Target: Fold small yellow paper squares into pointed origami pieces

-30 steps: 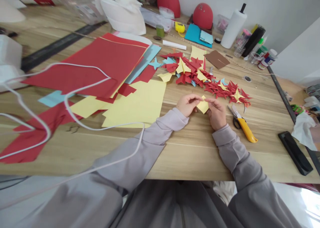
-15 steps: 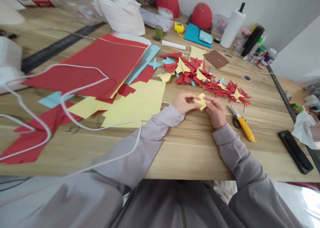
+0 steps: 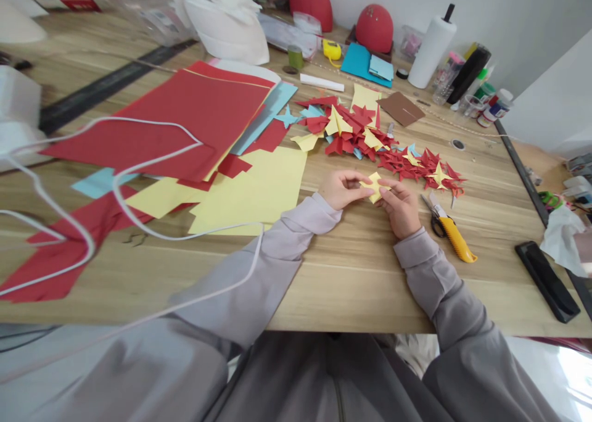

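A small folded yellow paper piece (image 3: 375,186) sits between both hands just above the wooden table (image 3: 351,280). My left hand (image 3: 341,189) pinches its left side with thumb and fingers. My right hand (image 3: 400,206) grips its right side. Grey sleeves cover both arms. Just beyond the hands lies a pile of folded red and yellow paper stars (image 3: 416,164), and a larger heap of folded pieces (image 3: 345,126) lies further back.
Yellow sheets (image 3: 252,194) and big red sheets (image 3: 185,116) lie at the left. Scissors with a yellow utility knife (image 3: 451,232) rest right of my right hand. A black remote-like object (image 3: 546,280) lies at the right edge. White cable (image 3: 139,206) loops over the left. Bottles and a paper roll (image 3: 432,45) stand at the back.
Both hands have shifted slightly away from me with the yellow piece, which has been folded smaller and turned between the fingers.
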A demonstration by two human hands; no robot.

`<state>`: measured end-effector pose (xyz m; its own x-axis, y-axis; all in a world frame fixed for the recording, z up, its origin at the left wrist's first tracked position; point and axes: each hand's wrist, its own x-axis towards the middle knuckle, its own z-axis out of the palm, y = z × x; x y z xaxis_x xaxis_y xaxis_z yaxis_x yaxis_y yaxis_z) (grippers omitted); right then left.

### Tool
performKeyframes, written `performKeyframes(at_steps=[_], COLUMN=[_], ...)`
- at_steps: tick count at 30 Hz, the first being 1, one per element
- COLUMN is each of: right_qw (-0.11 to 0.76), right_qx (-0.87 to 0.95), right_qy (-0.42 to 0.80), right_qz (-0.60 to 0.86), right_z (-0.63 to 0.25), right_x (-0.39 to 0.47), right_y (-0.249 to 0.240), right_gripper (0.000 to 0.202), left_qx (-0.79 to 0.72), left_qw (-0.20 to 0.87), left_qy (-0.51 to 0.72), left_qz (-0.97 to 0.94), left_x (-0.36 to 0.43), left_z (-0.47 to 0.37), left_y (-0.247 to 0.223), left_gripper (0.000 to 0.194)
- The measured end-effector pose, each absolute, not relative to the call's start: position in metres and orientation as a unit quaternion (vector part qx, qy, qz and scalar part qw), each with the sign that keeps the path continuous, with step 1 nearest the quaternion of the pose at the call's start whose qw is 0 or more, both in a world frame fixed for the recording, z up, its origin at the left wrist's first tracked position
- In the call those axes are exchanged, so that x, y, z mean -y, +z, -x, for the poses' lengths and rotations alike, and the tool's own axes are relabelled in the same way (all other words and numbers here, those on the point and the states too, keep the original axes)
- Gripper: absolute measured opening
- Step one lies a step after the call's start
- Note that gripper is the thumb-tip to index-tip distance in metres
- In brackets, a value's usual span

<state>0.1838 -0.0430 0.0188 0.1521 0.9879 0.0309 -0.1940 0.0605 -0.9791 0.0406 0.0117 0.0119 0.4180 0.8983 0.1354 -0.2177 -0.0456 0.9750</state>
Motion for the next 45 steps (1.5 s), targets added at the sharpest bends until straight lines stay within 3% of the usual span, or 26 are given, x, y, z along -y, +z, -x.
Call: performKeyframes(at_steps=[17, 31, 36, 41, 45], right_qw=[0.599, 0.609, 0.596, 0.589, 0.572], right_qx=[0.433, 0.417, 0.425, 0.437, 0.465], right_qy=[0.477, 0.489, 0.505, 0.499, 0.476], right_qz=[0.475, 0.465, 0.457, 0.461, 0.480], right_z=[-0.180, -0.181, -0.180, -0.178, -0.179], right_x=[0.044, 0.044, 0.045, 0.046, 0.046], right_y=[0.020, 0.017, 0.018, 0.013, 0.007], right_gripper=[0.023, 0.023, 0.030, 0.050, 0.022], left_qx=[-0.260, -0.321, -0.336, -0.335, -0.351], left_qw=[0.606, 0.664, 0.651, 0.612, 0.580], left_qy=[0.469, 0.430, 0.450, 0.475, 0.486], left_qz=[-0.588, -0.520, -0.511, -0.536, -0.551], left_x=[-0.010, -0.005, -0.006, -0.008, -0.007], left_z=[-0.043, -0.040, -0.043, -0.043, -0.042], left_y=[0.012, 0.018, 0.016, 0.011, 0.009], left_gripper=[0.048, 0.035, 0.031, 0.026, 0.024])
